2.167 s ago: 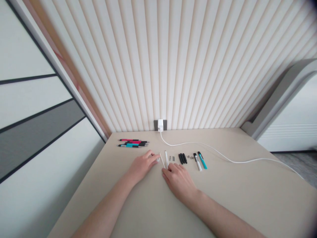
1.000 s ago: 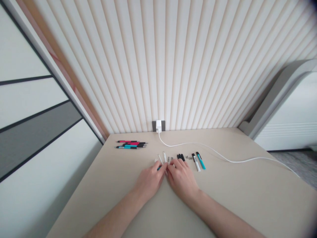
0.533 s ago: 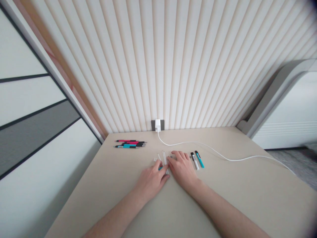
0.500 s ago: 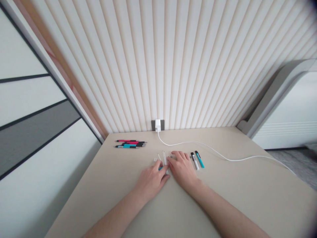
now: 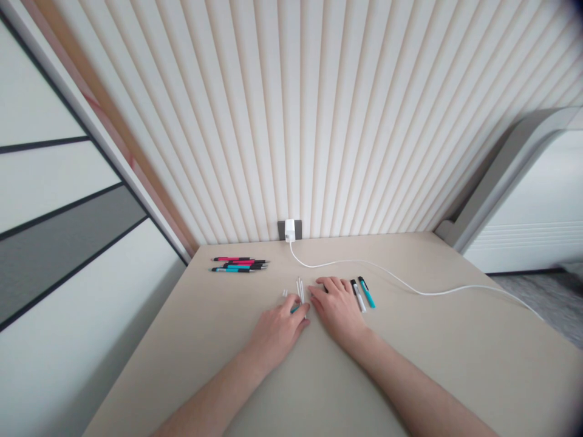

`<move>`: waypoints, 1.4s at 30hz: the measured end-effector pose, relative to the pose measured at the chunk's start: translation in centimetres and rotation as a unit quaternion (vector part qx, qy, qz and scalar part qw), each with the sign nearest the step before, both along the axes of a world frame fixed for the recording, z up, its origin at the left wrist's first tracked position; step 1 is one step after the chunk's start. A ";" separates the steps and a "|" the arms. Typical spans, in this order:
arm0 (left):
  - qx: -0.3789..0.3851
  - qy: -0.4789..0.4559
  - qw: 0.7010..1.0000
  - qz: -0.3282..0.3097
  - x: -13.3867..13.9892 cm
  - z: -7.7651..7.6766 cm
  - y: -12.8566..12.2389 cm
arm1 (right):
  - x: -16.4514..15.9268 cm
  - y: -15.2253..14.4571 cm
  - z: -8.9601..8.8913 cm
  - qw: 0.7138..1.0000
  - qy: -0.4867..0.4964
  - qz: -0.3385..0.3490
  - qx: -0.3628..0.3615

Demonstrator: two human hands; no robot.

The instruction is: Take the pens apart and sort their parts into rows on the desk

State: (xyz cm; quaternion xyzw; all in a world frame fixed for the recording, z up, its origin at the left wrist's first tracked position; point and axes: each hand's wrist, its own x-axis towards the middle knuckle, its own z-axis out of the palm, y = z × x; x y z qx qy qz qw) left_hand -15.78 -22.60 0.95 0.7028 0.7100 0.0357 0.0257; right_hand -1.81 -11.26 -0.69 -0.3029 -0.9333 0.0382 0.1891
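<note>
My left hand (image 5: 281, 323) rests on the tabletop, thumb and fingertips closed around the lower ends of several thin white sticks (image 5: 300, 287). Part of a blue piece (image 5: 295, 309) shows under its fingers, mostly hidden. Two or so small clear bits (image 5: 285, 293) lie just beyond that hand. To the right, my right hand (image 5: 336, 306) lies palm down with thumb and fingers apart. A dark piece (image 5: 325, 289) peeks out beneath its fingers; its kind is hidden. Beside this hand are a white pen with a black end (image 5: 358, 296) and a teal pen (image 5: 367, 293).
A pile of red, blue and black pens (image 5: 239, 265) lies at the table's back left. A white charger (image 5: 290, 230) is plugged in at the ribbed wall, its white cable (image 5: 423, 294) running rightward across the table (image 5: 291, 394).
The white sticks have come closer together beside my left fingers; one that slanted out to the left now lies with the others. My right hand has barely shifted.
</note>
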 end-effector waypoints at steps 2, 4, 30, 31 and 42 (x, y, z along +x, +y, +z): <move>0.000 -0.003 1.000 -0.001 -0.1 0.0 0.0 | 0.0 0.1 -0.1 1.000 0.004 0.000 -0.001; 0.002 -0.004 1.000 -0.005 -0.2 -0.1 0.0 | 0.0 0.1 -0.2 1.000 0.009 -0.003 0.000; 0.356 -0.340 0.869 -0.047 0.3 -0.8 -1.3 | -0.4 -3.9 1.3 0.964 0.158 0.154 -0.149; 0.363 -0.366 0.856 -0.033 0.6 -0.9 -1.4 | -0.5 -4.2 1.2 0.957 0.164 0.168 -0.168; 0.284 -0.545 0.768 0.179 0.1 -0.9 -0.1 | -0.7 -2.0 0.4 0.849 0.351 0.028 -0.394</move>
